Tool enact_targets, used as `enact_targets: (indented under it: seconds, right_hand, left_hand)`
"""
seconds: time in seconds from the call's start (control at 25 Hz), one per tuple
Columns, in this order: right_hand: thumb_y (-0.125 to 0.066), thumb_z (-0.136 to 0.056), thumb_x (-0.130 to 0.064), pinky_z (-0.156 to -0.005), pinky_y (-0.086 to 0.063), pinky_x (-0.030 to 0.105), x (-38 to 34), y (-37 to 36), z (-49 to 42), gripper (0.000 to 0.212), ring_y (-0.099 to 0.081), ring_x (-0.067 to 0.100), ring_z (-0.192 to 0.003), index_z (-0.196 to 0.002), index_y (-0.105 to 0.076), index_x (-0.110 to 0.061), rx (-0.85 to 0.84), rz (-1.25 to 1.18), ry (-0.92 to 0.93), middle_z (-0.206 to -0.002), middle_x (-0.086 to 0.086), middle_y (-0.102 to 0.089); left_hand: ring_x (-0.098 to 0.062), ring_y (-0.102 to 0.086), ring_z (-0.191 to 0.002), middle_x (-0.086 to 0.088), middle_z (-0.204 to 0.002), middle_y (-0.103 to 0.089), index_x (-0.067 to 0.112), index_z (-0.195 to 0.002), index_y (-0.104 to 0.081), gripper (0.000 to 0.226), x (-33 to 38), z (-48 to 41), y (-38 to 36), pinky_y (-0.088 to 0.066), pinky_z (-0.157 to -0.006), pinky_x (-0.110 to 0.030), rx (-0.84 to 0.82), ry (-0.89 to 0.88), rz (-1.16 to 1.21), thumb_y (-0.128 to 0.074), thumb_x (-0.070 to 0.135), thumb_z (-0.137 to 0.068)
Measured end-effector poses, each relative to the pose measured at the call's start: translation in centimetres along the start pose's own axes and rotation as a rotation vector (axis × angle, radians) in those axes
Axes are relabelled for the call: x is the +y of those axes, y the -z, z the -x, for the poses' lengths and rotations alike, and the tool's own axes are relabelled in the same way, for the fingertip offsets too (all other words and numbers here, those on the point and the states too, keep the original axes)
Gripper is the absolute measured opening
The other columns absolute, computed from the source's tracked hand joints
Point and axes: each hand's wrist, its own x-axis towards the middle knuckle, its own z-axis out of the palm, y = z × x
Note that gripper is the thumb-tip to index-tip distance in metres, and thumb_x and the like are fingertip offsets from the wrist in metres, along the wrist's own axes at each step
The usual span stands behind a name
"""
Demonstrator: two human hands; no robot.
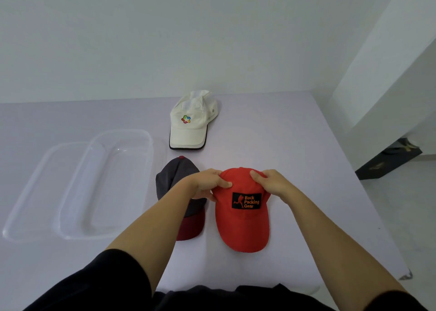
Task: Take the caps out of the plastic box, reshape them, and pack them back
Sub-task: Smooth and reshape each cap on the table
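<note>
The red cap [241,212] is lying on the table [295,159], brim toward the person, just to the right of the grey cap with a maroon brim [181,200]. Both hands are working on its crown: the left hand [208,184] is pinching the crown's left side, thumb on top and fingers tucked beneath, and the right hand [271,183] is pressing and gripping the crown's right side, so each grip is closing narrowly on red fabric. This looks like the reshaping step. The cap should be handling light and soft, its crown collapsing easily under the fingers, while the brim probably is staying stiffer and keeping its curve; taking hold at the crown's side panels, as now, or at the brim's edge seems sensible, avoiding crushing the black patch on the front. The white cap [192,122] is sitting farther from the person, beyond the grey cap and apart from it. The clear plastic box [113,183] is standing empty to the left of the grey cap, with its lid [30,197] partly under it on the far left.
</note>
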Motion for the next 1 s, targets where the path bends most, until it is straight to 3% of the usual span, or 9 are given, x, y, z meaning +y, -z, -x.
enact_targets:
  seconds: [0.12, 0.28, 0.36, 0.48, 0.6, 0.72, 0.8, 0.88, 1.0]
  right_hand:
    - [-0.046, -0.093, -0.048, -0.092, -0.049, 0.045, 0.7, -1.1, -1.0, 0.052, -0.062, 0.03, -0.1, -0.102, -0.062, 0.0, 0.091, 0.003, -0.02, -0.107, 0.014, -0.068]
    - [-0.039, -0.095, -0.049, -0.086, -0.045, 0.034, 1.0, -1.7, -1.4, 0.05, -0.056, 0.023, -0.102, -0.116, -0.056, -0.007, 0.136, 0.005, -0.007, -0.117, 0.009, -0.061]
    - [-0.041, -0.095, -0.048, -0.089, -0.043, 0.033, 1.4, -1.5, -1.2, 0.052, -0.054, 0.022, -0.11, -0.124, -0.051, -0.006, 0.132, 0.019, 0.022, -0.126, 0.01, -0.057]
    - [-0.049, -0.094, -0.033, -0.104, -0.039, 0.038, 2.1, -0.9, 0.1, 0.054, -0.043, 0.025, -0.129, -0.14, -0.035, -0.01, 0.157, 0.034, 0.113, -0.145, 0.012, -0.038]
    - [-0.066, -0.08, -0.008, -0.101, -0.036, 0.03, 3.6, -1.0, 2.6, 0.088, -0.027, 0.016, -0.135, -0.149, -0.011, -0.015, -0.089, -0.027, 0.098, -0.151, 0.005, -0.017]
    - [-0.084, -0.063, -0.028, -0.113, -0.017, 0.029, 6.6, -3.0, 4.0, 0.133, 0.003, 0.007, -0.142, -0.147, 0.019, -0.02, -0.243, 0.161, 0.088, -0.153, -0.009, 0.007]
    - [-0.085, -0.061, -0.033, -0.114, -0.014, 0.025, 7.6, -4.4, 4.3, 0.136, -0.001, 0.009, -0.143, -0.146, 0.021, -0.022, -0.211, 0.177, 0.166, -0.154, -0.009, 0.007]
    - [-0.086, -0.06, -0.029, -0.11, -0.016, 0.021, 7.5, -5.0, 4.1, 0.134, -0.011, 0.006, -0.139, -0.146, 0.018, -0.025, -0.165, 0.141, 0.228, -0.151, -0.013, -0.003]
    - [-0.086, -0.058, -0.031, -0.111, -0.017, 0.022, 6.6, -4.7, 2.9, 0.137, -0.012, 0.008, -0.141, -0.147, 0.017, -0.021, -0.131, 0.149, 0.223, -0.155, -0.01, -0.002]
  left_hand:
    - [-0.027, -0.056, -0.117, -0.009, -0.128, -0.059, 0.012, -0.124, -0.052, 0.035, -0.6, -1.1, -1.0, -0.046, -0.099, -0.051, 0.134, -0.019, 0.046, -0.06, 0.015, -0.09]
    - [-0.029, -0.053, -0.116, -0.01, -0.135, -0.049, 0.013, -0.134, -0.042, 0.049, -0.9, -1.8, -1.3, -0.053, -0.081, -0.042, 0.313, -0.066, -0.138, -0.059, 0.027, -0.09]
    - [-0.03, -0.049, -0.123, -0.011, -0.143, -0.041, 0.012, -0.144, -0.028, 0.063, -0.8, -1.6, -1.2, -0.05, -0.089, -0.041, 0.365, -0.108, -0.27, -0.057, 0.029, -0.091]
    - [-0.03, -0.033, -0.137, -0.016, -0.152, -0.027, 0.008, -0.149, -0.015, 0.074, -1.0, -0.3, -1.9, -0.033, -0.111, -0.039, 0.497, -0.222, -0.437, -0.055, 0.029, -0.091]
    - [-0.031, -0.028, -0.139, -0.019, -0.152, -0.023, 0.006, -0.15, -0.007, 0.086, -3.2, 0.9, -4.0, -0.028, -0.11, -0.036, 0.493, -0.238, -0.459, -0.061, 0.024, -0.086]
    - [-0.03, -0.032, -0.135, -0.019, -0.152, -0.021, 0.008, -0.15, 0.005, 0.103, -6.2, 1.5, -6.1, -0.036, -0.104, -0.034, 0.422, -0.168, -0.341, -0.068, 0.014, -0.076]
    - [-0.029, -0.032, -0.136, -0.015, -0.154, -0.018, 0.011, -0.149, 0.015, 0.112, -7.3, 1.4, -6.8, -0.037, -0.104, -0.031, 0.377, -0.141, -0.328, -0.068, 0.01, -0.074]
    - [-0.028, -0.042, -0.129, -0.014, -0.149, -0.03, 0.012, -0.149, 0.015, 0.112, -7.4, 1.0, -6.9, -0.043, -0.098, -0.03, 0.367, -0.149, -0.359, -0.068, 0.008, -0.073]
    - [-0.029, -0.053, -0.114, -0.016, -0.137, -0.044, 0.011, -0.149, 0.012, 0.106, -6.1, 0.3, -6.3, -0.046, -0.083, -0.028, 0.389, -0.148, -0.4, -0.064, 0.007, -0.075]
